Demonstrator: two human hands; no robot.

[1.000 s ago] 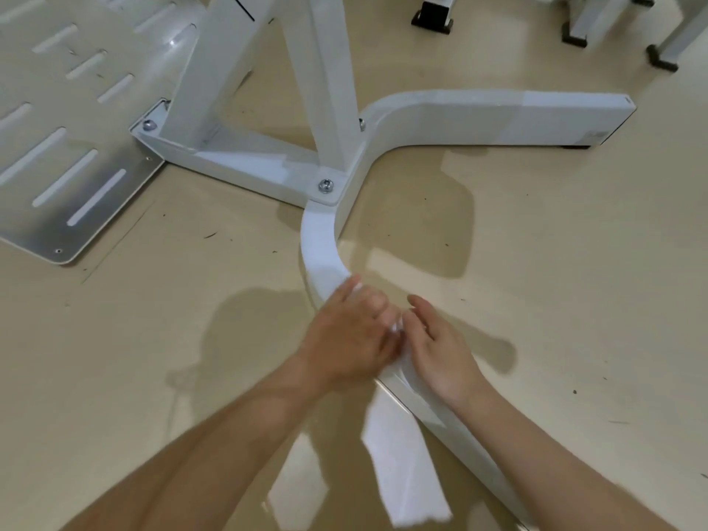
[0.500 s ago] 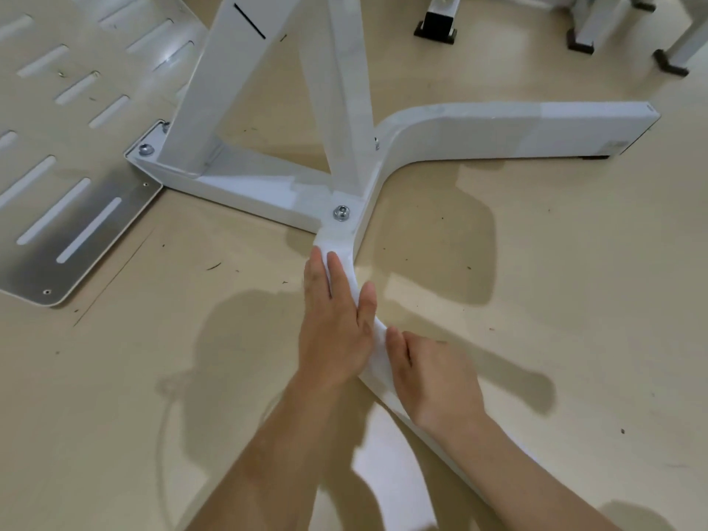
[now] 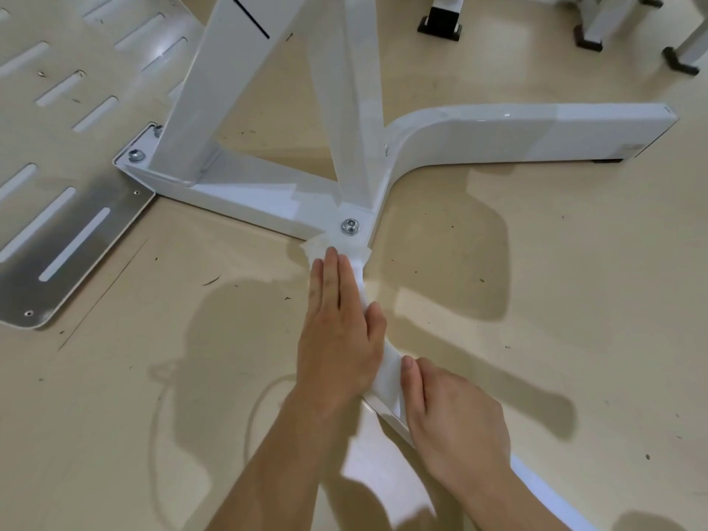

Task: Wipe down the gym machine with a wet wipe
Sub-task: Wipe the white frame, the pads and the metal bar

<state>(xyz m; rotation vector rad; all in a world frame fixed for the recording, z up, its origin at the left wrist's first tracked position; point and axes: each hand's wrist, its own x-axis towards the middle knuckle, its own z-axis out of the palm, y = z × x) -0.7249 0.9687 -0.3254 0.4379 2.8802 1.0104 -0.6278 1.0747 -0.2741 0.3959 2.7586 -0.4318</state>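
The white gym machine stands on the floor, and its curved base leg point(image 3: 536, 132) runs from the far right down toward me. My left hand point(image 3: 337, 339) lies flat along this leg just below a silver bolt point(image 3: 349, 226). It presses a white wet wipe point(image 3: 318, 247) against the metal, and the thumb wraps the leg's right side. The wipe's crumpled edge sticks out past the fingertips. My right hand point(image 3: 452, 419) sits lower on the same leg with its fingers curled over it. Whether it also pinches the wipe's tail is unclear.
A slotted metal footplate point(image 3: 76, 224) lies flat at the left, bolted to the frame. Two slanted white uprights point(image 3: 214, 90) rise from the base. Black-capped feet of other equipment point(image 3: 440, 24) stand at the back right. Beige floor surrounds the leg.
My left hand has slid the wipe up the curved leg from beside my right hand to just below the bolt. My right hand stayed low on the leg.
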